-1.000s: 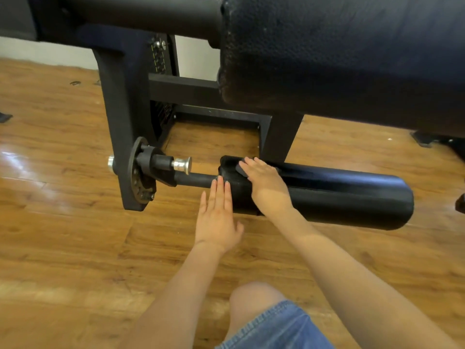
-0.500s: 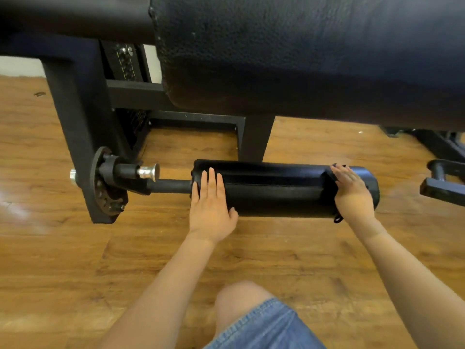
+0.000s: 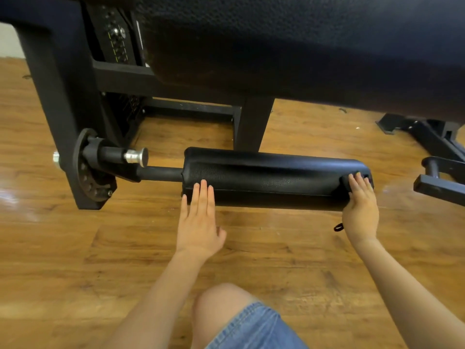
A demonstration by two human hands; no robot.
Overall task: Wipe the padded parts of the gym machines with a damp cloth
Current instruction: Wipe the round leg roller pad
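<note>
Left of the black cylindrical vinyl roller pad (image 3: 271,178): a black steel upright with a round perforated adjustment plate (image 3: 86,170) and a chrome-tipped pull pin (image 3: 136,156), joined to the pad by a bare black axle.

On the pad's left end: left hand (image 3: 198,222), fingers straight and together, flat against the front face, gripping nothing, only bracing. Same spot as half a second ago, so serving as a steadying stop against roll.

Along the pad's middle: smooth vinyl with a faint sheen; impossible to tell whether from damp or light.

On the pad's right end: right hand (image 3: 361,212), fingers fairly straight, pressing a dark folded cloth (image 3: 348,181) onto the rounded end, the cloth mostly hidden beneath the fingers. How firmly pinched, cannot tell; reads as pressing rather than clutching. A small black loop (image 3: 338,227) hanging below the wrist, likely part of the cloth.

Just changed: a second ago at the pad's left end beside the bracing hand; half a second ago already at the right end; now barely shifted there. Meaning, by judgement: one full front pass complete, the end cap and the rear and underside probably remaining.

Above the pad: large black padded bench cushion (image 3: 302,54). Below: brown wood-plank floor (image 3: 63,260).
</note>
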